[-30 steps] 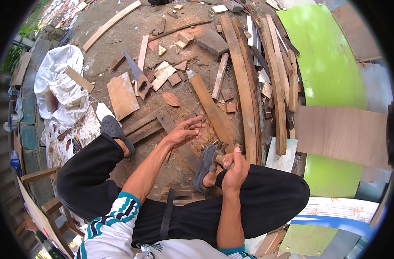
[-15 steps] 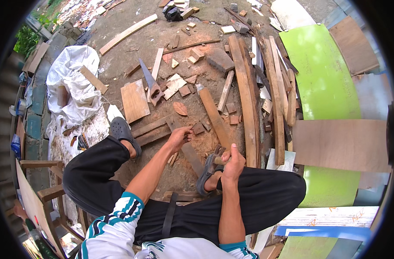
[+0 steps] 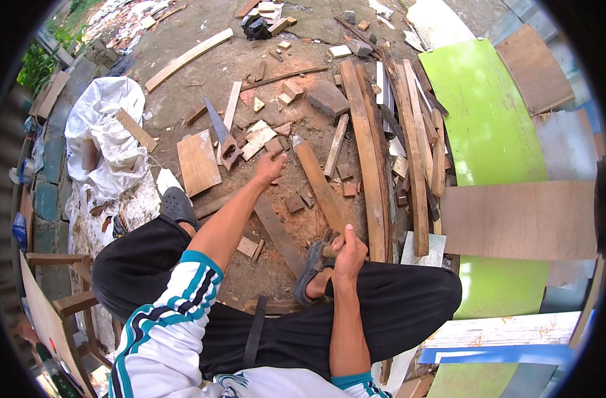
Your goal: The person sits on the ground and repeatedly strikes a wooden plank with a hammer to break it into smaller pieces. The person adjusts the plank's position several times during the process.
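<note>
Reaching forward over the ground, my left hand (image 3: 269,167) has bent, loosely parted fingers at the edge of a small brown wood block (image 3: 273,144). Whether it touches the block is hard to see. My right hand (image 3: 349,254), above my right knee, is closed round the wooden handle of a hammer (image 3: 331,244) with a dark, rusty-looking head. Just beyond the hammer a long wooden piece (image 3: 318,182) with a pale tip lies on the ground. A handsaw (image 3: 224,136) with a wooden grip lies beyond my left hand, beside a square board (image 3: 199,162).
Long planks (image 3: 366,159) lie lengthwise to the right, next to a bright green sheet (image 3: 492,119) and a brown board (image 3: 520,220). A white sack (image 3: 107,126) sits at the left. Small offcuts and a dark stone-like block (image 3: 328,99) lie scattered ahead.
My left hand has moved forward and slightly left, from beside one small brown block to another farther away. My right hand keeps the hammer in nearly the same place. The view has shifted slightly.
</note>
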A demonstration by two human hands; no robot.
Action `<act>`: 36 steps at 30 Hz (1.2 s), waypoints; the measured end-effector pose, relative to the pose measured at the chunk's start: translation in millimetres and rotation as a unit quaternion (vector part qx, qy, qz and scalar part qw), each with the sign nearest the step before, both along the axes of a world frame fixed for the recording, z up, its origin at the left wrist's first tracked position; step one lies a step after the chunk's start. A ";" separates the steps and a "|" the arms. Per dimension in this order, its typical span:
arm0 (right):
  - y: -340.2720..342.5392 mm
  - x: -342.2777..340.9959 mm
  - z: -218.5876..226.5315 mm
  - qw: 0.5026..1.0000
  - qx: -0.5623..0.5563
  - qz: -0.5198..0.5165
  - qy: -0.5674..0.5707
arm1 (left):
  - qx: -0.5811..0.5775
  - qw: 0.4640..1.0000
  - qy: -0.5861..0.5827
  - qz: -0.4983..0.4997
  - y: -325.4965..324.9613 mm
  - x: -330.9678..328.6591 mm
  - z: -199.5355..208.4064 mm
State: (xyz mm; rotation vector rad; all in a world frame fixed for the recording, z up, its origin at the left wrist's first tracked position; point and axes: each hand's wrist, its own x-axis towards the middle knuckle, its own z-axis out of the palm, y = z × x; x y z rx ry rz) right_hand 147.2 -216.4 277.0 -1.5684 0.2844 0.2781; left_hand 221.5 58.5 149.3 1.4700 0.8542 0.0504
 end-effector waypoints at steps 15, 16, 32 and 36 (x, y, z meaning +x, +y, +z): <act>9.0 -19.1 23.1 1.000 0.021 0.010 0.012 | 0.557 0.656 0.131 -0.493 -47.8 -223.4 -98.5; 11.9 -21.5 26.4 0.998 0.053 -0.003 0.026 | 0.576 0.632 0.091 -0.511 -52.8 -232.2 -104.3; 8.6 -30.6 22.8 0.998 0.044 -0.008 0.035 | 0.658 0.493 0.032 -0.568 -88.2 -176.0 -110.4; 12.5 -30.5 26.7 0.998 0.051 0.002 0.031 | 0.638 0.534 0.025 -0.555 -88.5 -194.3 -116.0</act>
